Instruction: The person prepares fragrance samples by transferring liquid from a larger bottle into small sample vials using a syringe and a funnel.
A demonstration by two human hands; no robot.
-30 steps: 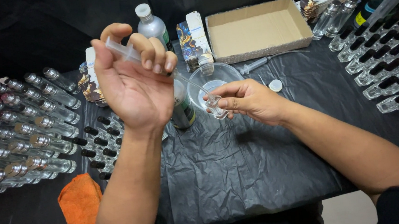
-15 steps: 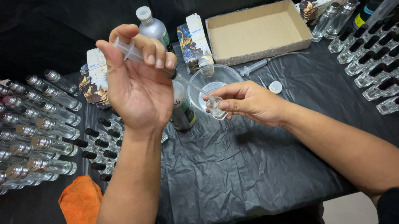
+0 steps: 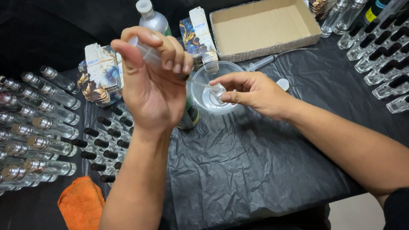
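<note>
Above the clear bowl (image 3: 214, 87), raised left hand (image 3: 155, 82) gripping syringe (image 3: 148, 53), right hand (image 3: 254, 94) pinching vial (image 3: 218, 90).

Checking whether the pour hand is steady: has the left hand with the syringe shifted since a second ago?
No: the left hand stays raised in front of the white-capped bottle, syringe still gripped.

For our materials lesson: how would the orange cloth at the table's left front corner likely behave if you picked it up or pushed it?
The orange cloth lies crumpled in soft folds, so it would probably droop limply when lifted. Pushed, it would likely bunch rather than slide or roll. It looks light and unbreakable.
</note>
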